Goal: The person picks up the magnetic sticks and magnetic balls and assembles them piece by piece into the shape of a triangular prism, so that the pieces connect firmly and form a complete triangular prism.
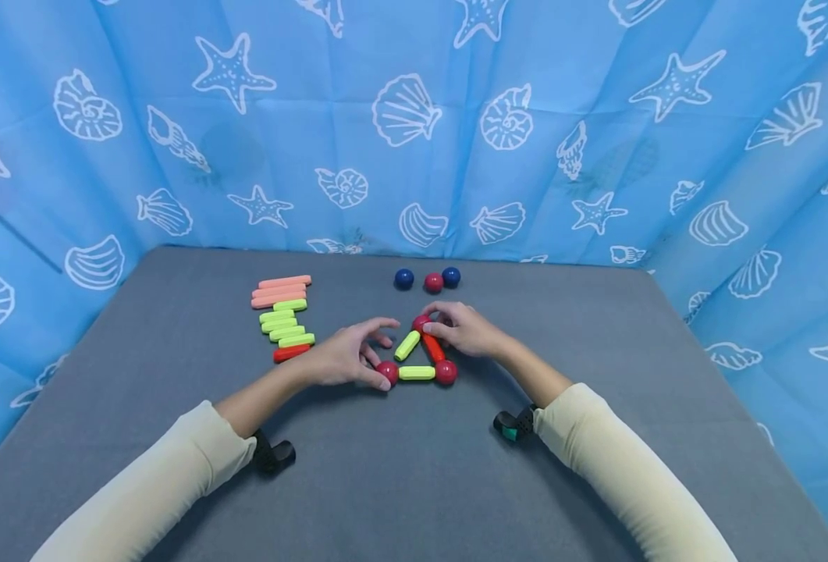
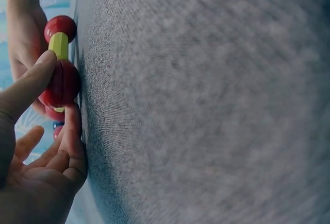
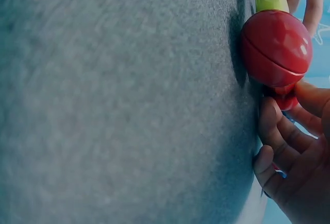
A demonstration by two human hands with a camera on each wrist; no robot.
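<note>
On the grey cloth lies a triangle of balls and short rods. My left hand (image 1: 346, 353) pinches its left red ball (image 1: 387, 373) between thumb and fingers, which the left wrist view shows close up. A yellow-green rod (image 1: 417, 373) joins that ball to the right red ball (image 1: 445, 372). From there a red rod (image 1: 433, 348) slants up to the top red ball (image 1: 421, 322), gripped by the thumb and fingers of my right hand (image 1: 466, 332). Another yellow-green rod (image 1: 407, 346) slants along the left side, its lower end apart from the left ball.
Pink rods (image 1: 278, 294), several yellow-green rods (image 1: 282, 323) and a red rod (image 1: 291, 353) lie in a column left of the triangle. Behind it sit a blue ball (image 1: 403, 279), a loose red ball (image 1: 434, 282) and another blue ball (image 1: 451, 277). A blue curtain (image 1: 414, 156) hangs beyond the table.
</note>
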